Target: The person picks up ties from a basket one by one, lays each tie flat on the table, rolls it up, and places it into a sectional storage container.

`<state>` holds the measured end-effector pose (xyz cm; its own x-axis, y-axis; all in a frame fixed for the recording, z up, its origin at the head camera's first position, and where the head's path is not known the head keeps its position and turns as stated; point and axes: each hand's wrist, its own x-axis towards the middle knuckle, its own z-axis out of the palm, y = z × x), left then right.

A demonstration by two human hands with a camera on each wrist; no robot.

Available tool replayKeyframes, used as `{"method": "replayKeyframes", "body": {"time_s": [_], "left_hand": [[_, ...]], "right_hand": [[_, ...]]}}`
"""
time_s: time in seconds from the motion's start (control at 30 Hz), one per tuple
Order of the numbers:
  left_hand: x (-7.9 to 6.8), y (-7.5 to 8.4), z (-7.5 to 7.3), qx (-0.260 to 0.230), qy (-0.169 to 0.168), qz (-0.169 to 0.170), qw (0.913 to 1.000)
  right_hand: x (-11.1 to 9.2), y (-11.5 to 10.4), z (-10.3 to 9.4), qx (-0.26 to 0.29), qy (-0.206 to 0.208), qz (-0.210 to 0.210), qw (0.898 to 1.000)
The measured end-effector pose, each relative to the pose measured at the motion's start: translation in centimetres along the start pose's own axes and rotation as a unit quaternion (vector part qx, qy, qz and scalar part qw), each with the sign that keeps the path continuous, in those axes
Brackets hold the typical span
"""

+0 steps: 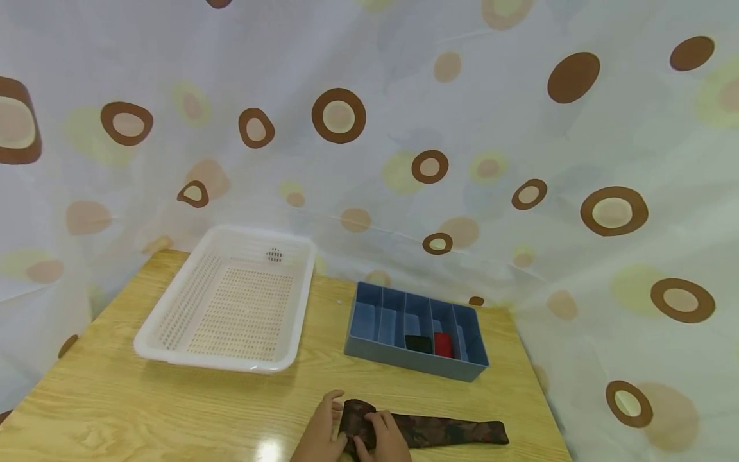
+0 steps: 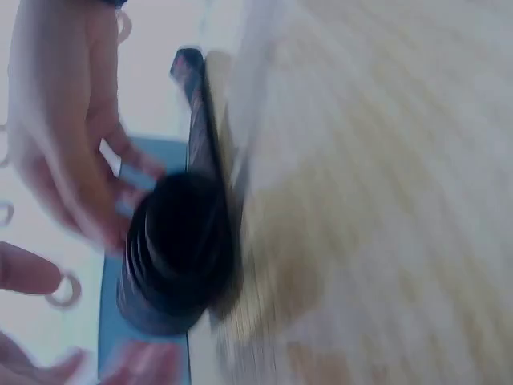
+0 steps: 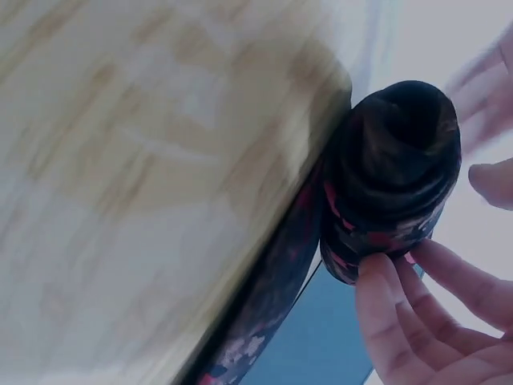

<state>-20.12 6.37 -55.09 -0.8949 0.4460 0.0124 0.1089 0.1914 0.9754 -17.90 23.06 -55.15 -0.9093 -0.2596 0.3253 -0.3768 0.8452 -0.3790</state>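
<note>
A long dark camouflage-patterned cloth strip lies on the table, its left part wound into a thick roll and its tail running flat to the right. With fingertips and thumb, my right hand grips the roll from its right side; the right wrist view shows those fingers at the roll's lower edge. On the roll's left, my left hand is held with loosely bent, spread fingers. The left wrist view has these fingers apart from the roll's dark, layered end.
Behind the roll stands a blue divided box with several compartments, one holding a dark green bundle, another a red bundle. A white perforated basket sits at the back left. A patterned curtain hangs along the wooden table's far edge.
</note>
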Motion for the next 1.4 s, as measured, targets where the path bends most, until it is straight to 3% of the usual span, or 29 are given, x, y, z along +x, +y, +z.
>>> {"method": "replayKeyframes", "body": {"time_s": [0.07, 0.13, 0.27, 0.4, 0.53, 0.63, 0.83, 1.0, 1.17, 1.33, 1.4], "left_hand": [[-0.2, -0.3, -0.4, -0.001, 0.007, -0.033, 0.9994], [-0.4, -0.6, -0.7, -0.01, -0.009, -0.046, 0.9989], [-0.7, -0.5, -1.0, -0.018, -0.028, -0.036, 0.9988], [-0.8, 0.0, -1.4, 0.043, -0.025, -0.021, 0.9985], [-0.9, 0.9, -1.6, 0.125, -0.004, 0.0, 0.9922], [-1.0, 1.7, -1.6, 0.151, 0.009, 0.025, 0.9881], [-0.4, 2.6, -1.1, 0.233, -0.006, 0.03, 0.9719], [0.6, 1.6, -1.3, 0.289, -0.019, 0.033, 0.9566], [2.0, 0.7, -1.9, 0.299, -0.013, 0.044, 0.9533], [2.6, 0.8, -2.1, 0.289, 0.029, 0.055, 0.9552], [2.9, 1.0, -2.1, 0.296, 0.044, 0.063, 0.9521]], "right_hand": [[0.2, -0.2, -0.3, 0.001, -0.017, 0.029, 0.999], [0.5, -0.9, -1.1, 0.009, -0.049, 0.065, 0.997], [1.0, -1.1, -1.9, 0.056, -0.098, 0.101, 0.988], [1.5, -1.0, -2.2, 0.108, -0.122, 0.132, 0.978], [1.6, -0.6, -1.9, 0.173, -0.135, 0.152, 0.964], [1.5, -0.2, -1.5, 0.2, -0.139, 0.155, 0.957], [1.9, 0.7, -0.9, 0.137, -0.167, 0.117, 0.969], [2.3, 0.7, -0.8, 0.105, -0.185, 0.119, 0.97], [2.5, 0.3, -1.0, 0.067, -0.195, 0.137, 0.969], [2.8, 0.2, -1.0, 0.057, -0.21, 0.118, 0.969], [2.9, 0.1, -1.0, 0.065, -0.209, 0.129, 0.967]]}}
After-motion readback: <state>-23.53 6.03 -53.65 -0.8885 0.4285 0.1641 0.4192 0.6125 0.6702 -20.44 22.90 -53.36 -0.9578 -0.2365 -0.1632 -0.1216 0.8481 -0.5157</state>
